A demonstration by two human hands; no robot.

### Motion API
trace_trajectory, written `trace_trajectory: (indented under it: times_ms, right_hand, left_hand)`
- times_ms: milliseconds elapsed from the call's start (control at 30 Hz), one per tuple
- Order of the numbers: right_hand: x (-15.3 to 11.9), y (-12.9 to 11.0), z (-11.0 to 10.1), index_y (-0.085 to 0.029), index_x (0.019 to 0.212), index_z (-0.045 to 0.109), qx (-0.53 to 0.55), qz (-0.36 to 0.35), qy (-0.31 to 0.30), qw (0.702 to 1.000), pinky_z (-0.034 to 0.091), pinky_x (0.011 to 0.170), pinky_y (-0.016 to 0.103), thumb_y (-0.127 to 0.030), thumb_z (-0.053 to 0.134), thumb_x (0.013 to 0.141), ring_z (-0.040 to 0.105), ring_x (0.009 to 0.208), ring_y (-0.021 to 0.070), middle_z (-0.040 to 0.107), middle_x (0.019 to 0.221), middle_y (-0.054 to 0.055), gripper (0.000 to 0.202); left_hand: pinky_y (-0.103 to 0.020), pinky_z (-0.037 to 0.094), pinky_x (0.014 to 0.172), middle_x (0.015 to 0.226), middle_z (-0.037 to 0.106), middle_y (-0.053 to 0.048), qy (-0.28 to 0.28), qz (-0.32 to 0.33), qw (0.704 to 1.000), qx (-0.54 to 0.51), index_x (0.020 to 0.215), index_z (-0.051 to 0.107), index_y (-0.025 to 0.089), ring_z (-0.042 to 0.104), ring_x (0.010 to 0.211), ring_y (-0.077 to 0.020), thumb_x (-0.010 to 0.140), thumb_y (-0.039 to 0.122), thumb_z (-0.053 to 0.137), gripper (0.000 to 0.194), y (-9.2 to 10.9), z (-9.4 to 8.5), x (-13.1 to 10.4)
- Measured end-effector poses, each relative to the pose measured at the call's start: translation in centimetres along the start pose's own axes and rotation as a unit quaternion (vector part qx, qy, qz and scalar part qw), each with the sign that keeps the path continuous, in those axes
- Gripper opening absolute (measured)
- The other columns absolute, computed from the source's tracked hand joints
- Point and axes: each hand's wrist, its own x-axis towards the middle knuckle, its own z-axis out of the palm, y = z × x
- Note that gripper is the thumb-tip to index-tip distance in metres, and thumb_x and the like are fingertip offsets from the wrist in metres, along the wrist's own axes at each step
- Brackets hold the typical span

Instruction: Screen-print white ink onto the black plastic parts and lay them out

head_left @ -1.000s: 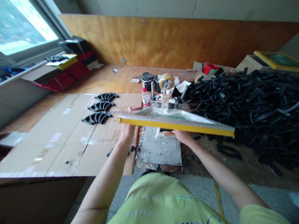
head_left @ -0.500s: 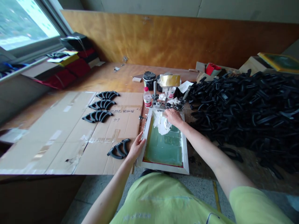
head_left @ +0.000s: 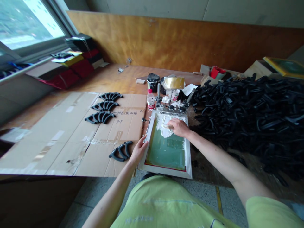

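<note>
A screen printing frame (head_left: 189,155) with a green mesh (head_left: 163,152) lies in front of me, its far end at a metal clamp (head_left: 171,108). My left hand (head_left: 140,148) holds the frame's left edge, thumb on the rim, the other fingers partly hidden. White ink (head_left: 163,126) is smeared thickly over the far part of the mesh. Within that ink, my right hand (head_left: 178,127) is closed round a small pale squeegee (head_left: 170,126), mostly covered by the fingers. Left of the frame, a few curved black plastic parts (head_left: 121,152) lie on cardboard.
Three rows of black curved parts (head_left: 101,117) sit farther back on the cardboard sheet (head_left: 59,152). A large heap of black parts (head_left: 249,117) fills the right side. A red-capped bottle (head_left: 150,100), a black tub (head_left: 153,83) and a tape roll (head_left: 174,83) stand behind the frame.
My right hand has come toward me and slightly right over the mesh with the squeegee. The left hand keeps its place on the frame's edge.
</note>
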Motion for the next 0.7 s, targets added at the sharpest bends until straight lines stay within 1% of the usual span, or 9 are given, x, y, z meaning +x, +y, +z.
trace_trajectory:
  times_ms: [67,133,200,267,400,467,533,600,700]
  right_hand:
    - [-0.7,-0.4,1.1,-0.017,0.093,0.066,-0.012,-0.017,0.025,0.999,0.042,0.08,0.032,-0.005,0.049,0.078,0.056,0.095,0.0229,0.066,0.093,0.008,0.026]
    - [-1.7,-0.6,1.8,-0.017,0.097,0.066,-0.008,-0.048,0.013,0.999,0.042,0.084,0.033,-0.004,0.049,0.078,0.056,0.098,0.0236,0.066,0.097,0.009,0.028]
    - [-2.0,-0.6,1.7,-0.018,0.096,0.067,0.004,-0.045,0.001,0.999,0.043,0.083,0.033,-0.01,0.052,0.081,0.058,0.094,0.023,0.067,0.094,0.008,0.022]
    - [-0.7,-0.2,1.0,-0.02,0.098,0.067,0.011,-0.004,0.007,1.0,0.044,0.078,0.032,-0.02,0.058,0.084,0.06,0.088,0.0223,0.068,0.092,0.006,0.017]
    - [3.9,1.9,-1.7,-0.029,0.128,0.056,-0.003,0.108,0.058,0.992,0.044,0.073,0.03,-0.028,0.068,0.079,0.062,0.086,0.0224,0.069,0.102,0.004,0.051]
    - [5.0,3.8,-3.3,-0.031,0.131,0.054,-0.009,0.152,0.083,0.985,0.044,0.074,0.03,-0.029,0.068,0.079,0.063,0.085,0.0223,0.07,0.099,0.003,0.054]
    - [4.2,6.0,-4.8,-0.027,0.123,0.061,0.008,0.201,0.124,0.972,0.045,0.075,0.03,-0.031,0.062,0.083,0.064,0.082,0.0213,0.071,0.092,0.003,0.04]
    - [2.0,8.0,-5.5,-0.022,0.109,0.067,0.035,0.275,0.175,0.945,0.045,0.073,0.03,-0.029,0.054,0.087,0.064,0.077,0.0201,0.071,0.083,0.004,0.027]
    - [-2.2,9.0,-4.0,-0.016,0.093,0.068,0.062,0.346,0.186,0.918,0.047,0.069,0.031,-0.023,0.053,0.086,0.063,0.073,0.0206,0.07,0.078,0.007,0.019]
  left_hand:
    - [-0.023,0.049,0.061,0.085,0.071,-0.003,0.005,-0.008,1.0,-0.007,0.135,0.051,0.022,0.064,0.069,-0.0157,0.071,0.051,0.07,0.073,0.3,0.1,-0.1]
    - [-0.023,0.049,0.059,0.084,0.071,-0.003,0.009,-0.013,1.0,-0.007,0.136,0.05,0.021,0.064,0.066,-0.0151,0.071,0.05,0.071,0.074,0.6,0.2,-0.2]
    - [-0.022,0.049,0.057,0.082,0.07,-0.003,0.012,-0.017,1.0,-0.006,0.136,0.05,0.02,0.063,0.064,-0.0146,0.071,0.049,0.071,0.075,1.0,0.3,-0.3]
    - [-0.022,0.048,0.056,0.079,0.07,-0.002,0.008,-0.025,1.0,-0.006,0.138,0.048,0.02,0.063,0.063,-0.0146,0.07,0.047,0.072,0.077,1.8,0.2,-0.6]
    - [-0.02,0.046,0.054,0.077,0.069,0.0,-0.016,-0.024,1.0,0.001,0.138,0.048,0.024,0.062,0.061,-0.0136,0.07,0.049,0.072,0.076,4.6,-0.3,-1.6]
    - [-0.021,0.045,0.052,0.079,0.069,0.0,-0.027,-0.024,0.999,-0.015,0.132,0.055,0.026,0.061,0.06,-0.0134,0.073,0.056,0.067,0.067,6.6,-0.5,-1.9]
    - [-0.023,0.046,0.052,0.081,0.07,-0.002,-0.038,-0.023,0.998,-0.047,0.123,0.061,0.024,0.061,0.06,-0.0146,0.076,0.064,0.058,0.061,8.8,-0.2,-1.8]
    - [-0.025,0.049,0.056,0.086,0.071,-0.004,-0.032,0.02,0.995,-0.089,0.113,0.065,0.022,0.064,0.066,-0.0165,0.077,0.067,0.053,0.059,11.1,0.5,-1.3]
    - [-0.026,0.052,0.067,0.098,0.07,-0.005,-0.025,0.141,0.978,-0.15,0.108,0.064,0.02,0.066,0.082,-0.0181,0.08,0.061,0.055,0.051,14.4,2.2,0.0]
